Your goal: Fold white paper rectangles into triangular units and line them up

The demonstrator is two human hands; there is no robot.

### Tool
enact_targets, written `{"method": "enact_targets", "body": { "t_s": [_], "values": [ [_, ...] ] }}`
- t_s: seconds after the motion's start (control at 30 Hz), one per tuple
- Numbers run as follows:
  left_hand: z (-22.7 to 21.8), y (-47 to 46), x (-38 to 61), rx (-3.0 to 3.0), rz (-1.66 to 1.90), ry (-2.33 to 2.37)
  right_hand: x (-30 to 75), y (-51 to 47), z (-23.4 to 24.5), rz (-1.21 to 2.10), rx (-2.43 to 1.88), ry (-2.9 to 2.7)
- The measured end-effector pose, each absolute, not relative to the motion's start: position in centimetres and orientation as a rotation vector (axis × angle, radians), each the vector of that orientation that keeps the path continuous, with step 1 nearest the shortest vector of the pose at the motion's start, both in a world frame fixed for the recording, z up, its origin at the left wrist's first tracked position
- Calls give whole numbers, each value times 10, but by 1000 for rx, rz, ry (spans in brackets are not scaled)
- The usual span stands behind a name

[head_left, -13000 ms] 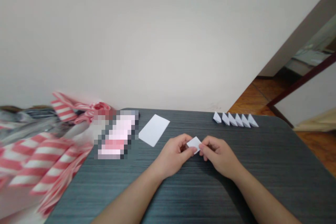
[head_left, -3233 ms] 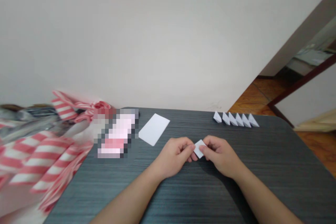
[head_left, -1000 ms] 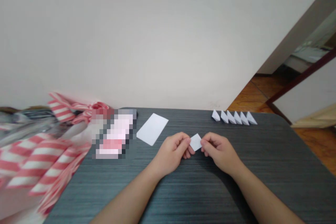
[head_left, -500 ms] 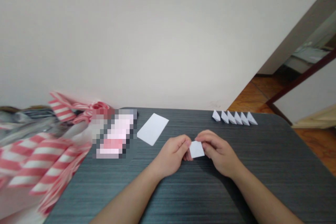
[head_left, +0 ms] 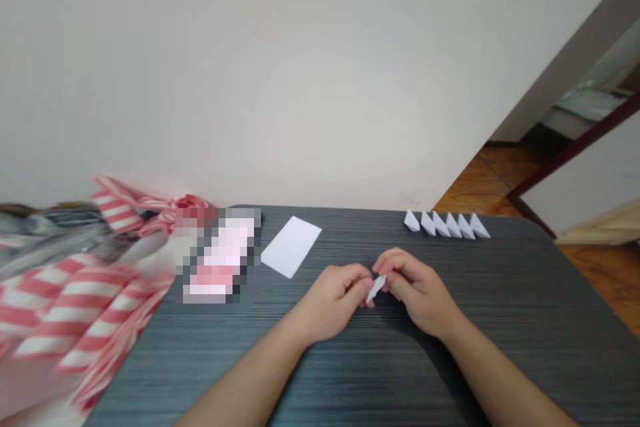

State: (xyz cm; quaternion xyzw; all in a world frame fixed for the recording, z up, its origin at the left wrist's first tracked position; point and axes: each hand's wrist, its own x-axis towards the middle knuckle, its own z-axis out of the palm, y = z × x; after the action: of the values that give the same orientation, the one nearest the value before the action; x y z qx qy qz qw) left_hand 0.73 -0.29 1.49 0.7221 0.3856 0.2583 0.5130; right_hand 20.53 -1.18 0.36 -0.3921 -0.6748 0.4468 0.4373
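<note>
L hand (head_left: 333, 301) & R hand (head_left: 416, 292) pinching small folded white paper (head_left: 377, 288) between fingertips; blank paper rect. (head_left: 291, 247) further left on dark table (head_left: 500, 280); 6 folded paper triangles (head_left: 447, 225) along far edge

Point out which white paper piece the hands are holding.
The small folded piece, pinched between the left hand and right hand; the flat sheet and six folded pieces lie apart on the table.

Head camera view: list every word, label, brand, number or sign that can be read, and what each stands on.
No text can be read anywhere in this view.
The pixelated pink-and-white item is too blurred to tell whether it bears any print.
The white paper rectangle, the row of folded paper pieces and the small folded paper piece show no visible print.
</note>
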Motion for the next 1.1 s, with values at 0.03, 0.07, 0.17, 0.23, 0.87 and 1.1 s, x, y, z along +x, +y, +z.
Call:
{"method": "enact_targets", "body": {
  "t_s": [0.03,0.07,0.17,0.23,0.87,1.1],
  "values": [
    [15,-3,8,1719,620,924,205,-12,2,1134,-983,-1654],
    [14,-3,8,1697,621,920,205,-13,1,1155,-1003,-1631],
    [13,-2,8,1624,653,910,205,-13,-1,1165,-1117,-1607],
    [12,0,7,1571,707,894,205,-13,1,1108,-1165,-1656],
    [1,2,11,1409,771,987,202,-8,6,1116,-1164,-1734],
    [1,1,11,1476,699,982,203,-9,10,1044,-1138,-1854]
  ]
}}
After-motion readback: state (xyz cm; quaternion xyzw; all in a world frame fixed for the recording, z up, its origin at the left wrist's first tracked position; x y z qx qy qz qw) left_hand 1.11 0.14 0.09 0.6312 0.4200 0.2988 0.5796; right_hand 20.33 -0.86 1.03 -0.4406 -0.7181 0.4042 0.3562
